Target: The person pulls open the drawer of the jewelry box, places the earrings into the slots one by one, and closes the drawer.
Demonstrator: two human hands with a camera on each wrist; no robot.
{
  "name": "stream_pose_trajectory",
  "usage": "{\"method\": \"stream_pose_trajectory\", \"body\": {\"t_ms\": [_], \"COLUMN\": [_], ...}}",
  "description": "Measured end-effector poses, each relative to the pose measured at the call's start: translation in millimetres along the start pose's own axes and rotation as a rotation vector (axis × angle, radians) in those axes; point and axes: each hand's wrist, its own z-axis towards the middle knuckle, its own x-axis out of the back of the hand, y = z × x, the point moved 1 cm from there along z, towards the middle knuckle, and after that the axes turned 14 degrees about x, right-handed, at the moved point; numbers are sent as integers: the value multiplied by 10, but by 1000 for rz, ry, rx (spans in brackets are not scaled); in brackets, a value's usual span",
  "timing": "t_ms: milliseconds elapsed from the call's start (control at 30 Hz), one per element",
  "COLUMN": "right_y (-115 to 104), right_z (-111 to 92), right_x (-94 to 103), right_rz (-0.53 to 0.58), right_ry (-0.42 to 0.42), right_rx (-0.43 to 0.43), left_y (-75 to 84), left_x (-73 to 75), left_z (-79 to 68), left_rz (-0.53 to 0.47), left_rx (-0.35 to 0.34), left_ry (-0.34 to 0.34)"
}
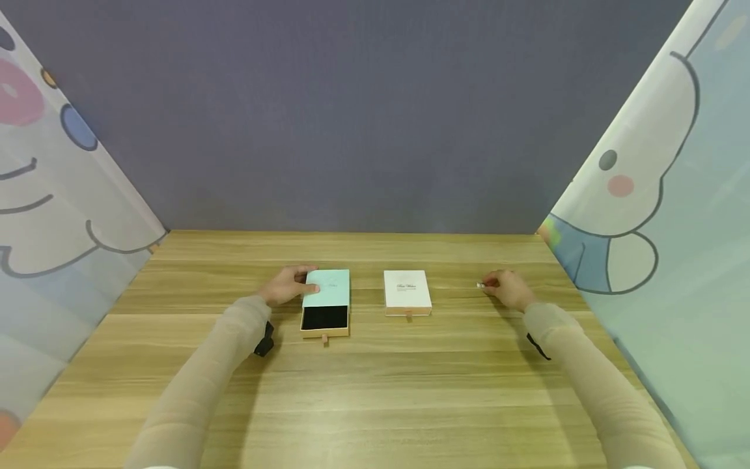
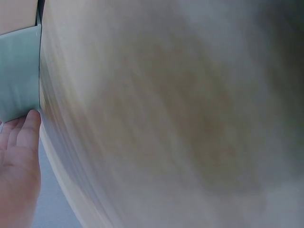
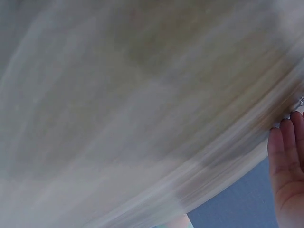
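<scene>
My left hand (image 1: 284, 284) grips a mint-green drawer box (image 1: 334, 294) by its left side, thumb on the lid and fingers at the far edge. Its drawer (image 1: 325, 318) is slid partway out toward me, showing a black lining and a small pull tab. In the left wrist view, fingertips of that hand (image 2: 21, 156) meet the end of the green sleeve (image 2: 20, 71). Farther right, my right hand (image 1: 508, 288) pinches a small silvery, shiny piece (image 1: 480, 285) close over the table. Its exact kind is too small to make out.
Between the hands lies a closed white drawer box (image 1: 407, 290) with dark lettering and a pull tab facing me. All of it is on a wood-grain table (image 1: 375, 391), backed by a grey panel (image 1: 351, 130). Cartoon-printed panels (image 1: 697, 228) stand at both sides.
</scene>
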Motion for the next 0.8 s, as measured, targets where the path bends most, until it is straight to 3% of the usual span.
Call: {"method": "stream_pose_trajectory", "body": {"t_ms": [467,800], "right_y": [-12,9], "right_z": [6,24], "right_x": [-49,-42], "right_rz": [-70,-49], "right_ry": [17,26], "right_rx": [9,-7], "left_y": [-19,9], "left_x": [-31,-27], "left_z": [-7,9], "left_rz": [1,-33], "left_rx": [5,7], "left_ry": [7,-4]}}
